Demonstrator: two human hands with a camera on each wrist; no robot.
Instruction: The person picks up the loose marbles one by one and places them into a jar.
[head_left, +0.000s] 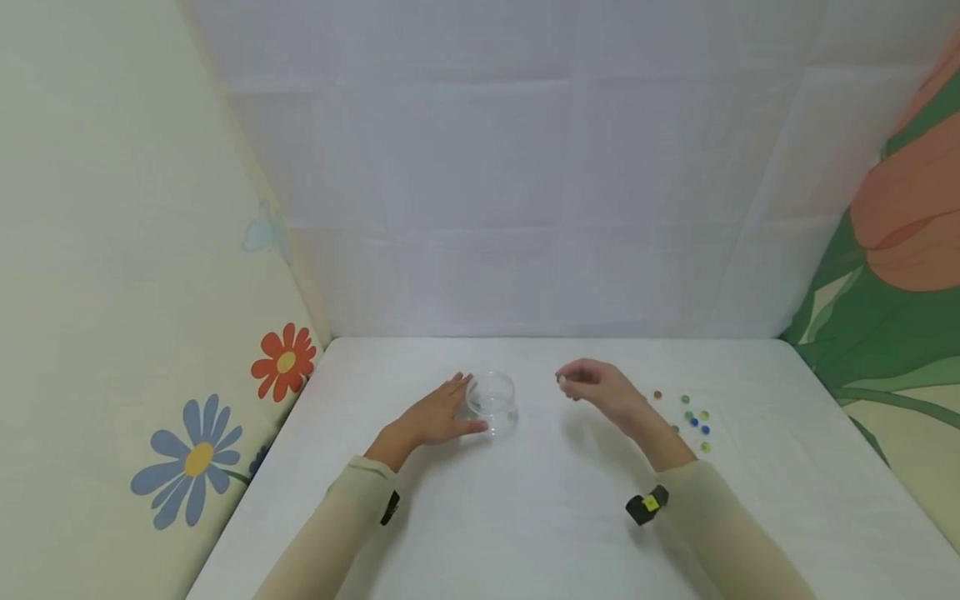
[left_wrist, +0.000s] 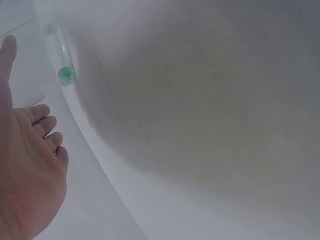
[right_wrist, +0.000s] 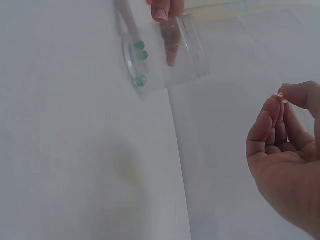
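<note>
A small item (right_wrist: pixel 282 98), probably a marble, is held in the pinching grip of the right hand (head_left: pixel 606 392), right of the clear jar (head_left: pixel 502 412). The jar is flanked by the left hand (head_left: pixel 435 417), its fingers loosely straight. A low, centred release inside seems advisable. Loose marbles (head_left: pixel 705 430) are scattered farther right on the bench (head_left: pixel 487 517).

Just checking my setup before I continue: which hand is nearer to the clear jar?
Left. The left hand is at the clear jar's left side; the right hand is apart from it, off to its right.
</note>
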